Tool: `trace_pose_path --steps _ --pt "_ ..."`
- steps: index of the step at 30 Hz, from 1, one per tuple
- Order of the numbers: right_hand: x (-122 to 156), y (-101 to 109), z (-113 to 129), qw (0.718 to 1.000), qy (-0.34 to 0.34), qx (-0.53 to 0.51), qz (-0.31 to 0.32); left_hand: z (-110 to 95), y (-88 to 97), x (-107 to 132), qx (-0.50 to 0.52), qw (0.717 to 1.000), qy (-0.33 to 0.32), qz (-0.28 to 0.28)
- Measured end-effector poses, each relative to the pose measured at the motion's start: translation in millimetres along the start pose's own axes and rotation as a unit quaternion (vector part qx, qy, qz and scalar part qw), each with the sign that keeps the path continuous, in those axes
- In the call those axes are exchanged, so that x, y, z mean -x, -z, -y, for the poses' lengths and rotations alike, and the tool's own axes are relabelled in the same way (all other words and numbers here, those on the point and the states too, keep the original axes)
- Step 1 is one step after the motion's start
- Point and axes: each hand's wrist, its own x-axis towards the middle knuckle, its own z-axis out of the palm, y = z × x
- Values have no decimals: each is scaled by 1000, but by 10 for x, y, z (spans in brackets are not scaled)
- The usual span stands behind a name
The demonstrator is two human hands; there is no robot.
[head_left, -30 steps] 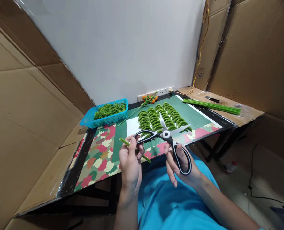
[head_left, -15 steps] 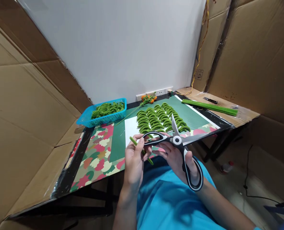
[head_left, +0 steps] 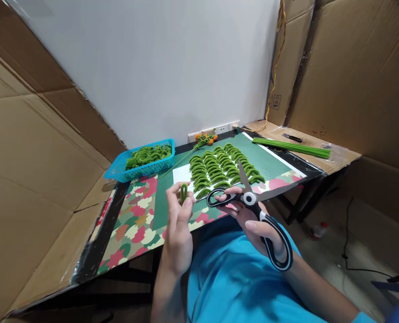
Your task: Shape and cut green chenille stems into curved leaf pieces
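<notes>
Between the thumb and fingers of my left hand (head_left: 179,224) is a green fuzzy pipe cleaner (head_left: 184,192), bent into a narrow upright loop. My right hand (head_left: 253,224) has its thumb and fingers through the handles of black-and-white scissors (head_left: 249,198), whose blades are spread apart and point away to the right. Just beyond both hands, several rows of curved green pipe cleaner pieces (head_left: 214,168) lie on a white sheet (head_left: 181,176). The loop is apart from the scissors.
A blue plastic basket (head_left: 142,171) at the left holds more green pieces. Orange and green pipe cleaner flowers (head_left: 206,137) lie at the back. A bundle of straight green pipe cleaners (head_left: 291,147) and a black utility knife (head_left: 292,137) are on the right. Cardboard walls (head_left: 361,76) flank the table.
My left hand has moved left, away from the scissors. The pipe cleaner in it, straight before, is now folded into a loop. The scissors stay spread in my right hand.
</notes>
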Motion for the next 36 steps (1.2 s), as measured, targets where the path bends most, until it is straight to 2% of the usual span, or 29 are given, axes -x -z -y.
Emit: trace_pose_path --steps 3,6,11,17,20,23,30,32,35,36 --pt "33 46 8 999 17 41 -9 -34 -6 64 -10 999 6 44" --pt "54 121 55 988 34 149 -4 -30 -46 143 -1 995 -4 102" --pt "29 188 159 933 100 345 36 -6 -83 203 -13 980 3 197" --pt "42 121 146 860 126 494 32 -6 -43 192 -19 969 -51 241" --pt "61 104 136 821 136 554 23 1 -22 187 -26 967 -66 246" --pt "66 104 142 800 139 583 27 16 -12 178 -37 968 -60 242" --pt "53 108 129 792 133 595 8 17 -34 164 -43 974 -29 220" --pt "50 126 112 765 149 627 -12 18 -37 154 -46 979 -13 199" --pt "45 163 102 705 173 686 -49 38 -34 132 -33 986 23 162" --pt "44 173 106 695 173 695 -55 48 -33 128 -23 987 38 156"
